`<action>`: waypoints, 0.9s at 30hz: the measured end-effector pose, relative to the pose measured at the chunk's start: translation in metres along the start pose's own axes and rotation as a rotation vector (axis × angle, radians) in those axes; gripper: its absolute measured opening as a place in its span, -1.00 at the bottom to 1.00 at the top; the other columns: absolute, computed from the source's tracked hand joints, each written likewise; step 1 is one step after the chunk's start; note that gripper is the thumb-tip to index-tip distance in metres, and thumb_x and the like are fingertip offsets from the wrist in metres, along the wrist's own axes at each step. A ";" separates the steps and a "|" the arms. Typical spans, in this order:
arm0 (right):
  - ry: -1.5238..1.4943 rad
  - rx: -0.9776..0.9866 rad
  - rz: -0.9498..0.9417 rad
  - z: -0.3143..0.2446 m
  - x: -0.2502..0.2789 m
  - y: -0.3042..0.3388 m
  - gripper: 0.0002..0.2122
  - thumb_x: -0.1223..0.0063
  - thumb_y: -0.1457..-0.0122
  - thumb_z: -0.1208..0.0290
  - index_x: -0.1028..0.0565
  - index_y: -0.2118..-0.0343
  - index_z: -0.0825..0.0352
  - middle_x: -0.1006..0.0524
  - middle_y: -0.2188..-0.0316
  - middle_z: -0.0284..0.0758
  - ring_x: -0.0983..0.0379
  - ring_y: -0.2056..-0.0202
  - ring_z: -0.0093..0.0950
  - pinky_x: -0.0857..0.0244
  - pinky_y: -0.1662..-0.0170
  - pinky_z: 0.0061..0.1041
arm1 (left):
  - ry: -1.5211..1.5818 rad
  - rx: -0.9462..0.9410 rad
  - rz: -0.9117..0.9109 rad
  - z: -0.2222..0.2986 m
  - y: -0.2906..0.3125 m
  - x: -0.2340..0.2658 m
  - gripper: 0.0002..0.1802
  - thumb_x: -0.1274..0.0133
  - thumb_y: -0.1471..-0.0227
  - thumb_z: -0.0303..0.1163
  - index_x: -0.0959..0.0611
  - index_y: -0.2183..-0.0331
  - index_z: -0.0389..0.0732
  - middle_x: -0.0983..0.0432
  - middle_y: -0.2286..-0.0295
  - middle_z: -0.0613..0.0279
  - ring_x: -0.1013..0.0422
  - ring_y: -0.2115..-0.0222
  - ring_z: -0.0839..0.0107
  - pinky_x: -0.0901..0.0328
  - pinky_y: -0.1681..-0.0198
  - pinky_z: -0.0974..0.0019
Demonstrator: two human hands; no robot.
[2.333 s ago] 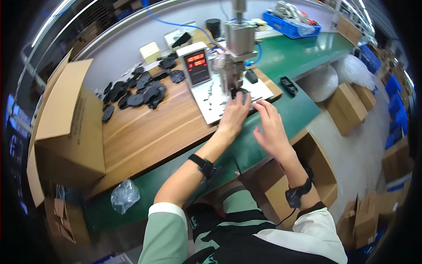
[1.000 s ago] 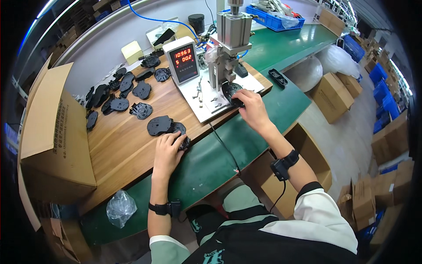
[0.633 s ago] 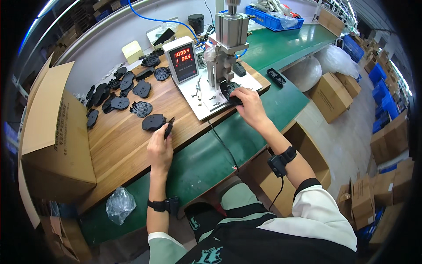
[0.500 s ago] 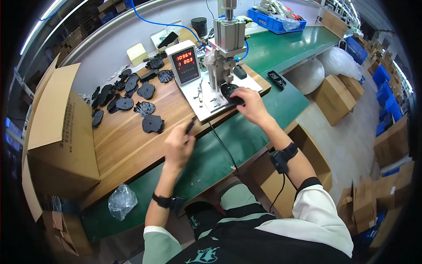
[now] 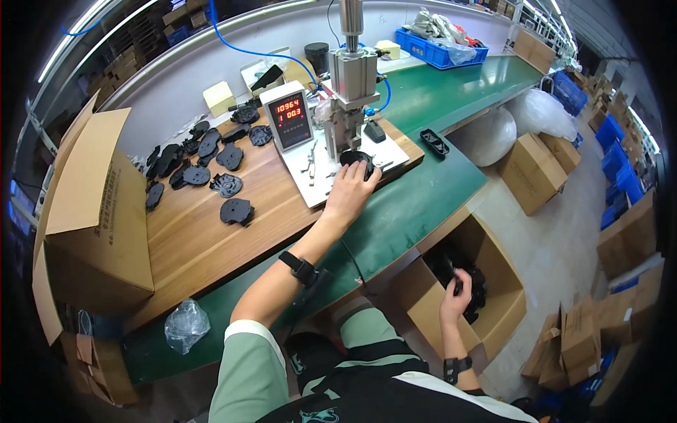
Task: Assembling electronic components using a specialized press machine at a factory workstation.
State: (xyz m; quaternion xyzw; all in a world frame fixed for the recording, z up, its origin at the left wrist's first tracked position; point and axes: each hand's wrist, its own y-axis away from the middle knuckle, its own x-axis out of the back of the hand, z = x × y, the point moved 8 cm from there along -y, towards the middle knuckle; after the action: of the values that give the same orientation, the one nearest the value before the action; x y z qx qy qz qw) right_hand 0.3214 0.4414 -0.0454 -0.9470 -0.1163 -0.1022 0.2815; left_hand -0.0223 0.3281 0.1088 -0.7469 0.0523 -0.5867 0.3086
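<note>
So the left hand (image 5: 349, 194) is up at the press (image 5: 352, 77), fingers bent over the near side of a round black part (image 5: 350, 157) sitting right under the press head. Can't tell if it's actually pinching that or just resting on it. The right hand (image 5: 457, 303) is way lower, thumb and fingers closed around a dark piece (image 5: 449, 273) at the open carton (image 5: 506, 285), which has more black pieces (image 5: 480, 287) in it. The press stands on a white plate (image 5: 319, 191) with small bits scattered about, and a display box (image 5: 290, 116) with red digits is just left of it. All that's on a wood board (image 5: 194, 236) on the green counter (image 5: 416, 197). One black shell (image 5: 236, 211) lies nearest the front of the board, with a loose pile of them (image 5: 196, 175) behind it. There's also a crumpled clear bag (image 5: 187, 326) near the front edge, lower left.
</note>
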 end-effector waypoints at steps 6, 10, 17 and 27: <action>0.194 -0.305 -0.008 0.135 0.055 0.051 -0.75 -0.02 -0.21 0.67 -0.57 0.06 0.40 -0.59 0.13 -0.24 -0.52 0.05 -0.36 -0.36 -0.07 -0.44 | 0.011 0.013 0.013 0.012 -0.008 0.001 -0.52 -0.05 -0.10 -0.53 -0.52 -0.10 -0.21 -0.52 -0.07 -0.19 -0.42 -0.16 -0.04 -0.27 -0.28 -0.04; 0.299 -0.269 -0.045 0.177 0.041 0.038 -0.72 -0.04 -0.13 0.65 -0.60 0.09 0.37 -0.64 0.17 -0.14 -0.57 0.08 -0.23 -0.38 -0.09 -0.35 | 0.019 0.028 -0.058 0.006 -0.009 -0.008 -0.52 -0.04 -0.10 -0.55 -0.50 -0.10 -0.21 -0.47 -0.12 -0.22 -0.40 -0.18 -0.06 -0.24 -0.31 -0.06; 0.442 -0.345 -0.170 0.247 0.025 0.030 -0.69 -0.07 -0.09 0.60 -0.62 0.08 0.30 -0.66 0.14 -0.10 -0.59 0.05 -0.14 -0.41 -0.10 -0.27 | 0.039 -0.016 -0.093 0.002 0.002 -0.011 -0.54 -0.01 -0.13 -0.57 -0.47 -0.09 -0.22 -0.44 -0.14 -0.24 -0.36 -0.22 -0.08 -0.23 -0.31 -0.10; 0.330 -0.031 -0.211 0.092 -0.051 0.017 -0.48 -0.08 -0.09 0.63 -0.42 -0.18 0.31 -0.35 -0.21 -0.10 -0.21 -0.26 -0.08 -0.04 -0.35 -0.11 | 0.174 -0.013 -0.078 -0.012 0.004 -0.011 -0.49 -0.03 -0.12 -0.59 -0.47 -0.14 -0.25 -0.47 -0.10 -0.20 -0.44 -0.13 -0.09 -0.30 -0.27 -0.03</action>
State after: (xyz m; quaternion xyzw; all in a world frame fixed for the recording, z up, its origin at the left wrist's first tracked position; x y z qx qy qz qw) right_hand 0.2889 0.4705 -0.1427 -0.9042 -0.1655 -0.2870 0.2697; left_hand -0.0352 0.3252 0.0992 -0.6966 0.0535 -0.6605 0.2750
